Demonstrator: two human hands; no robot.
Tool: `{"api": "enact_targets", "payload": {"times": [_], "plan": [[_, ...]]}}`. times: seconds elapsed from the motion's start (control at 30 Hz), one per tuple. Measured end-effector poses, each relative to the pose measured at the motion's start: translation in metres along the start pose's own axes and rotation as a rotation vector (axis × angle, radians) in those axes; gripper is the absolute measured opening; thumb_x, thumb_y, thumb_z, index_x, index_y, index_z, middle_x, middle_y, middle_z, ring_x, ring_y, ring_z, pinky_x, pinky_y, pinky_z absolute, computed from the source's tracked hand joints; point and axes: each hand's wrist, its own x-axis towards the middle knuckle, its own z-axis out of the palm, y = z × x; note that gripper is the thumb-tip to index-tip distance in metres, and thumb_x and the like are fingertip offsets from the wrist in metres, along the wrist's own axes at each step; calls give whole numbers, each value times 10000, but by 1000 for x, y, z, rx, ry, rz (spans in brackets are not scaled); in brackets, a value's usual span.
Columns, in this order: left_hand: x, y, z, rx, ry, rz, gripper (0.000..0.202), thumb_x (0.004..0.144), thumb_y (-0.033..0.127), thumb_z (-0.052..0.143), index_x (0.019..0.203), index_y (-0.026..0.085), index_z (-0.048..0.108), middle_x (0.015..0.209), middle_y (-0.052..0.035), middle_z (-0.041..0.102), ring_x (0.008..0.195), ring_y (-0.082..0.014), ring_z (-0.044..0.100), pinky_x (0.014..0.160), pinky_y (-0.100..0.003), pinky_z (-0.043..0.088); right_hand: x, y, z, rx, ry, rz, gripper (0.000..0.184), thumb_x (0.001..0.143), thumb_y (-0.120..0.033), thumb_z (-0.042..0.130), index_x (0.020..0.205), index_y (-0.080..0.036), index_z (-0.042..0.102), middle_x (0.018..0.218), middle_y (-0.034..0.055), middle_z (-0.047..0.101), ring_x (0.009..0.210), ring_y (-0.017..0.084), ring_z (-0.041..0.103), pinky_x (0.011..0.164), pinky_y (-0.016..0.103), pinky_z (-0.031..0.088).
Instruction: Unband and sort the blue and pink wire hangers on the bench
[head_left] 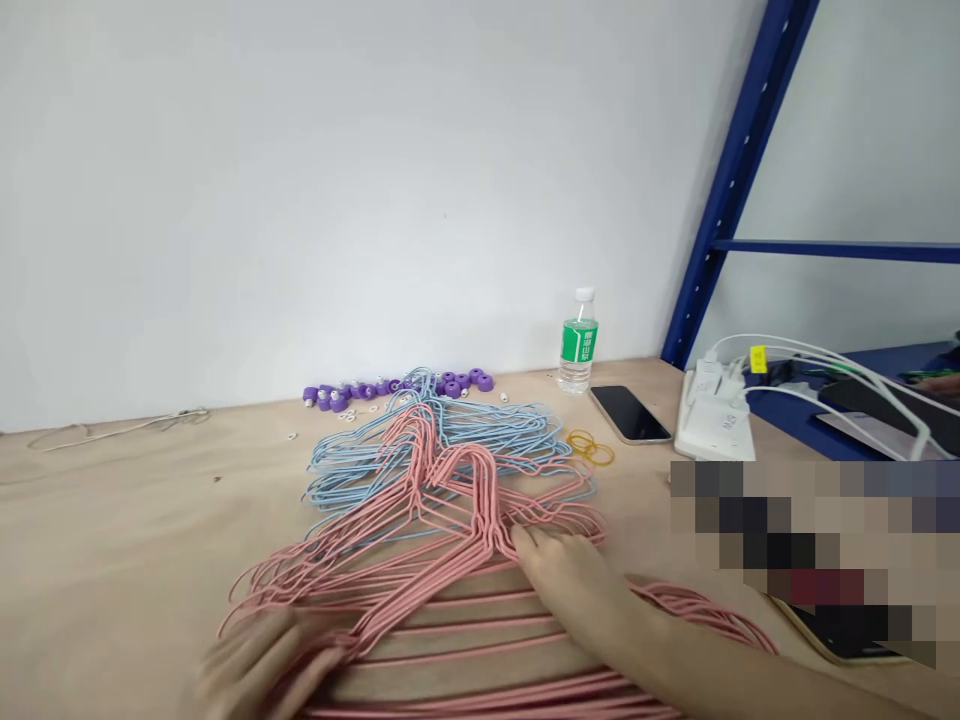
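Observation:
A pile of pink wire hangers (pixel 420 560) lies on the tan table (pixel 112 520), with a pile of light blue hangers (pixel 495 435) behind it. My right hand (pixel 577 585) rests on the pink pile near the hooks, fingers stretched and pressing on the wires. My left hand (pixel 259 675) is blurred at the lower left edge of the pink pile, fingers curled around several pink hanger wires.
Purple clips (pixel 397 390) line the wall. A water bottle (pixel 578 342), yellow rubber bands (pixel 591 447), a dark phone (pixel 628 413) and a white power strip (pixel 712 420) with cables sit right. A blue rack post (pixel 735 180) rises at right. A blurred-out patch covers the lower right.

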Motion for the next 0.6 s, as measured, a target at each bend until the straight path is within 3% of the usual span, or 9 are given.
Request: {"api": "enact_targets", "payload": {"times": [0.1, 0.2, 0.3, 0.4, 0.5, 0.6], "plan": [[18, -11, 14, 85, -51, -178, 536, 807, 561, 407, 1200, 203, 476, 1143, -81, 575, 1007, -201, 569, 825, -284, 487, 1, -2, -6, 0, 34, 27, 253, 696, 50, 536, 862, -127, 609, 811, 79, 665, 753, 206, 644, 538, 244, 504], [38, -22, 40, 97, -167, -142, 667, 820, 541, 376, 1339, 131, 284, 1299, -150, 454, 1166, -267, 457, 894, -379, 450, 6, -4, -15, 74, 52, 38, 186, 722, -8, 534, 830, -130, 624, 914, 111, 637, 926, 246, 590, 667, 305, 521], [64, -20, 54, 76, -402, -209, 512, 866, 277, 348, 1343, 106, 280, 1372, -141, 362, 1248, -237, 358, 981, -359, 378, 16, -6, -24, 219, 34, 46, 192, 743, -53, 514, 884, -119, 627, 1029, 130, 589, 998, 255, 538, 823, 366, 474], [93, -7, 49, 68, -603, -368, 527, 815, 76, 325, 1340, 119, 303, 1411, -112, 288, 1279, -211, 304, 1015, -333, 338, 32, -8, -28, 296, 42, 58, 286, 750, -97, 512, 1023, -65, 591, 1183, 187, 501, 1136, 292, 432, 963, 438, 357], [118, 1, 36, 8, -672, -430, 388, 854, 219, 395, 1236, 204, 461, 1283, -70, 493, 1131, -230, 500, 888, -323, 449, 50, -9, -26, 287, 67, 120, 439, 764, -168, 530, 1177, -23, 493, 1346, 242, 330, 1278, 349, 226, 1015, 564, 189], [134, 1, 29, 25, -681, -461, 266, 806, 311, 497, 1037, 230, 599, 998, -59, 654, 918, -266, 612, 753, -352, 489, 62, -11, -24, 319, 31, 172, 627, 771, -262, 556, 1307, -16, 343, 1357, 250, 312, 1266, 350, 253, 980, 562, 255]]}}
